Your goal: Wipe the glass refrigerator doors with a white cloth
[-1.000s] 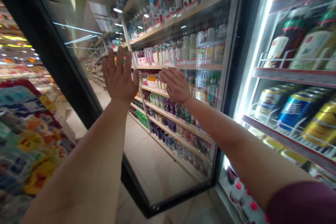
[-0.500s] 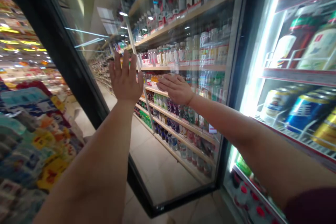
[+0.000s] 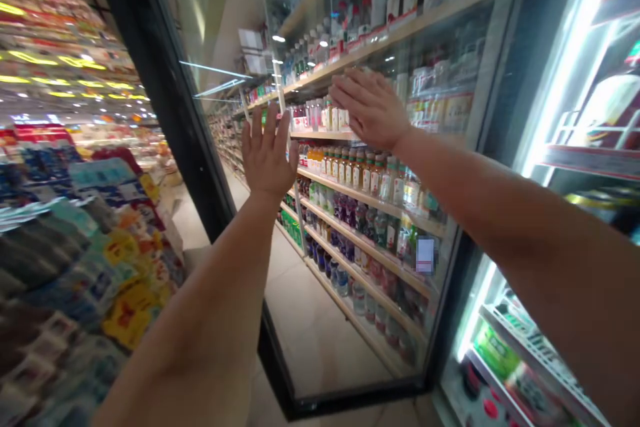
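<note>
A glass cooler door (image 3: 320, 320) with a black frame stands swung open in front of me. My left hand (image 3: 269, 157) is held against the glass on its left side, fingers spread and pointing up. Higher and to the right, my right hand (image 3: 373, 110) lies flat against the pane, its fingers close together and pointing left. No object shows in either hand; both palms are hidden. Rows of bottles (image 3: 357, 170) on wooden shelves show in the glass behind my hands.
To the right is the lit cooler (image 3: 565, 153), with drinks on its wire shelves. Packaged goods (image 3: 125, 267) are stacked at the left, close by my left arm. Tiled floor (image 3: 200, 213) runs past the door's frame.
My right hand has moved up and to the right across the glass. My left hand stays at nearly the same spot on the door, while the view has shifted left.
</note>
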### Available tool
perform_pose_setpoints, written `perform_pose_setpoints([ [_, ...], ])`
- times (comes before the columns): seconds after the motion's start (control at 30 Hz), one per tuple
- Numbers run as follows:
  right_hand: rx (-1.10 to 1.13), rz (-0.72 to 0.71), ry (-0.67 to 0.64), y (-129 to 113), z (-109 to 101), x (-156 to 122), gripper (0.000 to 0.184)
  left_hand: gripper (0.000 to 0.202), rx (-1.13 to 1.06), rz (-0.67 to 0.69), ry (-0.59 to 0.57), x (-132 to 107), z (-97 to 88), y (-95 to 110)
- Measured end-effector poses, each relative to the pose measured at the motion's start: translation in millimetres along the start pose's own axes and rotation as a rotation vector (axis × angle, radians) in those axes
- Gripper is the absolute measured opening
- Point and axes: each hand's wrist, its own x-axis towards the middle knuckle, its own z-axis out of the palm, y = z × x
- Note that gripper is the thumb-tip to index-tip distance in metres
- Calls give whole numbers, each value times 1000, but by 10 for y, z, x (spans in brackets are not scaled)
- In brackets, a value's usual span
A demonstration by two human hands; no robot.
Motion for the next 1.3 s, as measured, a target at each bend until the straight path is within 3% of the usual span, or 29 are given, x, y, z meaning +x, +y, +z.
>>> perform_pose_setpoints([
  [0.07, -28, -103, -52, 105, -104, -4, 55, 63, -1, -12, -5, -2, 13, -10],
  [0.1, -58, -64, -3, 169, -134, -14, 58, 64, 4, -19, -14, -2, 20, -15],
  [0.23, -176, 391, 390, 307, -93, -74, 62, 73, 90, -31, -54, 13, 63, -35],
  [0.33, -237, 553, 504, 234, -25, -124, 59, 80, 123, -29, -83, 33, 106, -55],
  [0.4, -237, 501, 426, 159, -14, -163, 58, 83, 106, -34, -92, 42, 132, -70],
  [0.5, -158, 241, 189, 83, -30, -226, 63, 80, 121, -12, -75, 40, 158, -100],
  [0.57, -131, 143, 101, 61, -42, -255, 63, 76, 155, 18, -61, 31, 172, -127],
  [0.63, -167, 183, 116, 49, -48, -264, 61, 74, 166, 29, -50, 23, 189, -155],
  [0.77, -258, 463, 323, 30, -52, -246, 56, 71, 167, 33, -22, 17, 234, -190],
  [0.87, -282, 546, 326, 9, -60, -244, 56, 70, 221, 50, -16, 19, 256, -196],
  [1.0, -348, 469, 243, -43, -79, -286, 57, 66, 280, 50, -32, 14, 235, -164],
  [1.17, -325, 177, 112, -67, -95, -354, 59, 65, 232, 56, -43, -8, 172, -104],
  [1.3, -306, 113, 119, -12, -85, -352, 58, 62, 304, 47, -38, -15, 142, -72],
])
